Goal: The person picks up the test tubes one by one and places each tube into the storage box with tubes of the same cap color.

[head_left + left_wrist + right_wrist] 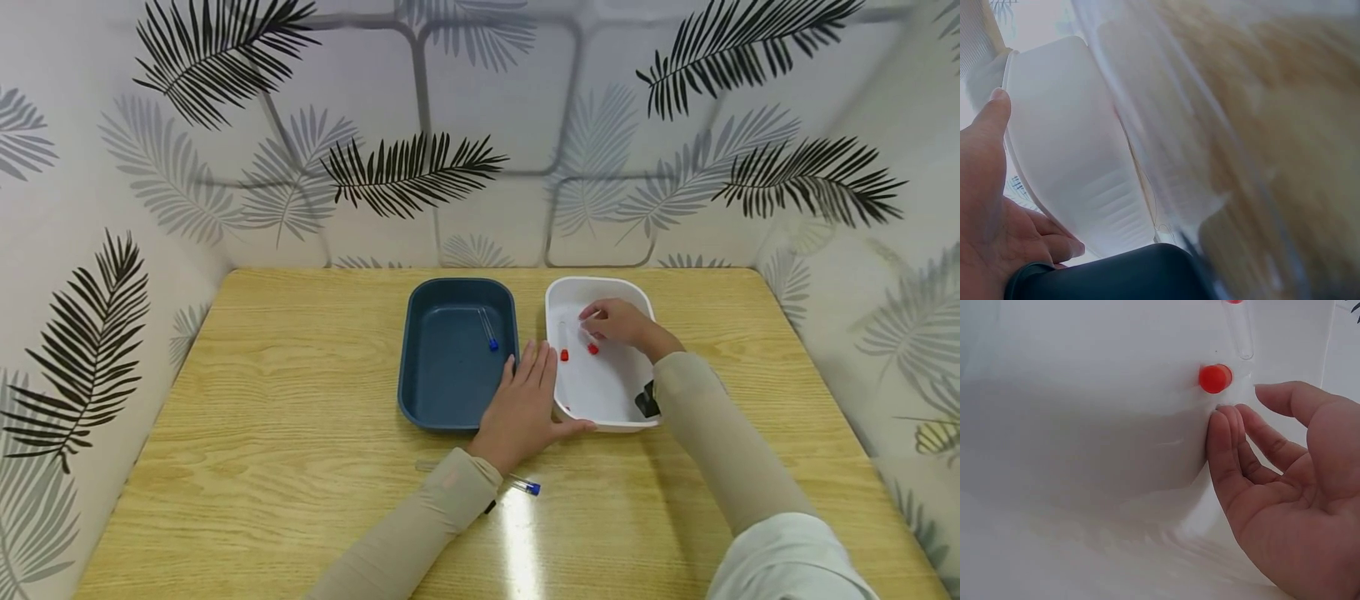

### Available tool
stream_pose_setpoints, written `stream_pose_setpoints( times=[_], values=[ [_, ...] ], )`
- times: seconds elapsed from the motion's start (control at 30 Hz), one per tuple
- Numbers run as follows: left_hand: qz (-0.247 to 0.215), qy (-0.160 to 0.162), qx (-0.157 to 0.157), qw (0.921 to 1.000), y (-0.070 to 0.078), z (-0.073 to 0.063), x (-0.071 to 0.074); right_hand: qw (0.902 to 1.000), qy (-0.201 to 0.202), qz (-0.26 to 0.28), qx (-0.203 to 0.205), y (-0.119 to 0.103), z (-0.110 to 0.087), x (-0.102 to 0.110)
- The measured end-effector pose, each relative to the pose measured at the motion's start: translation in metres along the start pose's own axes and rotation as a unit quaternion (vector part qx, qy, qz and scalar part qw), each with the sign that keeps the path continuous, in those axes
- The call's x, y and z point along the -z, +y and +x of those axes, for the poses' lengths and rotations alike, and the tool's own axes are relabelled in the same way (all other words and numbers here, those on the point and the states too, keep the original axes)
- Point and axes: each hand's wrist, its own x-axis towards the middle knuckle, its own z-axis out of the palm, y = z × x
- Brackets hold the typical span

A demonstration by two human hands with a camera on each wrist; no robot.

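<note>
My left hand [525, 408] rests at the near left corner of a white plastic bin [600, 417], fingers straight along its side and thumb along the front edge. In the left wrist view the thumb touches the bin's rim. Inside the bin, my right hand [618, 321] reaches down with bent fingers over a clear tube with a red cap [592, 348]. In the right wrist view a gap shows between thumb and fingertips, close to that red cap [1215, 379]. Another red-capped tube [564, 354] lies to its left.
A dark blue bin [420, 400] stands left of the white one, with a blue-capped tube [492, 342] inside. On the wooden table [262, 417], another blue-capped tube [531, 487] lies partly hidden under the left forearm. A patterned wall [495, 100] closes off the back.
</note>
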Motion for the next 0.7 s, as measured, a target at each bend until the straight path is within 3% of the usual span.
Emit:
stream_pose_setpoints(
  times=[0.13,0.27,0.47,0.7],
  values=[
    [-0.001,0.001,0.000,1.0000,0.000,0.000,-0.001,0.9995,-0.007,0.029,-0.012,-0.002,-0.002,0.001],
    [-0.003,-0.002,0.000,1.0000,0.000,0.000,-0.001,0.9997,-0.012,0.019,-0.008,-0.008,-0.008,0.002],
    [-0.003,-0.001,-0.003,1.0000,0.001,0.001,-0.001,0.9991,-0.003,-0.023,0.035,-0.017,-0.016,0.006],
    [-0.008,0.003,-0.003,1.0000,0.001,0.001,-0.001,0.9919,0.020,-0.053,0.113,-0.035,-0.034,0.020]
  ],
)
